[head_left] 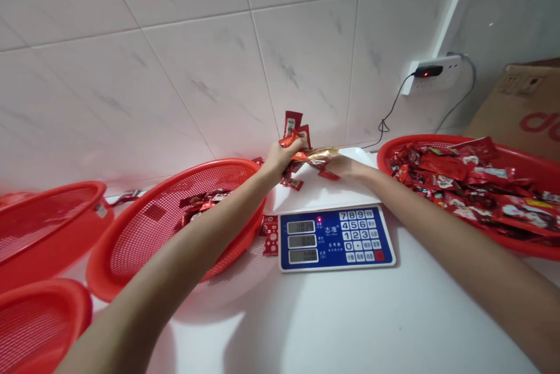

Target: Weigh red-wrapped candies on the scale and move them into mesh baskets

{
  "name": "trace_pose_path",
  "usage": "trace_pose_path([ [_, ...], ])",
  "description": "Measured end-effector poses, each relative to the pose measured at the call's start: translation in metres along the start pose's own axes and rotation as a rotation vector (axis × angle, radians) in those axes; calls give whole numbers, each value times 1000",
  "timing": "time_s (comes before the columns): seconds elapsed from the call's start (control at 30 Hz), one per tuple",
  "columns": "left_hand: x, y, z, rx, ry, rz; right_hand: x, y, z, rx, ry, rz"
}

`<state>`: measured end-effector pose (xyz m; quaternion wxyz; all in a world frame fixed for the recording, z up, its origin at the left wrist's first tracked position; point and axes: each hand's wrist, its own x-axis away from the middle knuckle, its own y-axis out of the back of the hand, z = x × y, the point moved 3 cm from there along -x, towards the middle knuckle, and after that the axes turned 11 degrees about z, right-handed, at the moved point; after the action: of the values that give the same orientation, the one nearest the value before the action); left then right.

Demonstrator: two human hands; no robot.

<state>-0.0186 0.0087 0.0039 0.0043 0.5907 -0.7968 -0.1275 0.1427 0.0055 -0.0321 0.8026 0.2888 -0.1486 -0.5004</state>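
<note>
The left hand (283, 156) is closed around a bunch of red snack packets (294, 128), which stick up out of its grip towards the tiled wall. Just to its right, the right hand (345, 167) has its fingers curled onto one end of a gold packet (322, 154) that stretches across between the two hands. A few loose red packets (292, 182) lie just beneath the left hand. Both hands are over the white pan of an electronic scale (326, 194); its blue keypad panel (336, 237) faces back along the forearms, displays lit. Below the left forearm sits a red mesh basket (144, 234) with a few packets in it, and a single packet (270, 236) lies between that basket and the keypad. Beyond the right hand, a second red basket (520, 245) is heaped with packets. Further left of the left arm are two more red baskets (48, 228)
</note>
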Motion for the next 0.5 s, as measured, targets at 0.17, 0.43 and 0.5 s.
trace_pose_path([
  [0.17,4,6,-7,-15,-38,4,9,11,-1,-222,-108,-37],
  [0.43,2,-1,3,-52,-22,7,30,-10,17,-239,-62,85],
  [0.5,3,6,-4,-55,-13,-41,31,-11,15,-106,-28,86],
])
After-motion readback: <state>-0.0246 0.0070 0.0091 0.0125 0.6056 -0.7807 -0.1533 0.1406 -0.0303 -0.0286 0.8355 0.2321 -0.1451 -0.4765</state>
